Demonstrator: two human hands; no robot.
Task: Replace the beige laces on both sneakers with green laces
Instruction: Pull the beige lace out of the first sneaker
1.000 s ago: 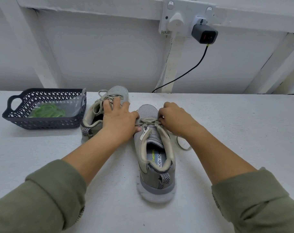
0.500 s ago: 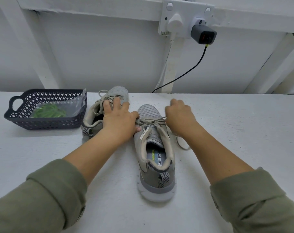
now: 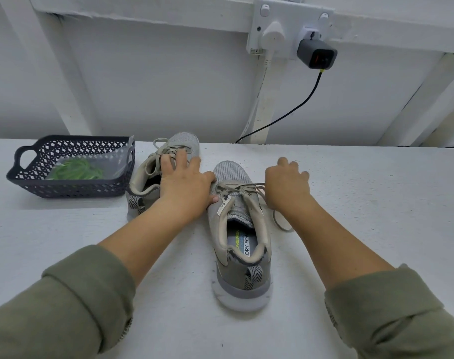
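Two grey sneakers stand on the white table, toes pointing away from me. The near sneaker in the middle carries a loosened beige lace. My right hand pinches that lace and holds it out to the right of the shoe; a slack loop of it lies on the table by my wrist. My left hand lies spread between the shoes, its thumb pressing the near sneaker's left side and its fingers on the far sneaker, which is still laced in beige. Green laces lie in a clear bag in the basket.
A dark lattice basket stands at the left of the table. On the white wall behind it, a socket plate holds a white plug and a grey charger, whose black cable runs down behind the table's back edge.
My right hand has moved right, away from the near sneaker's eyelets, drawing the beige lace out sideways. My left hand has stayed in place.
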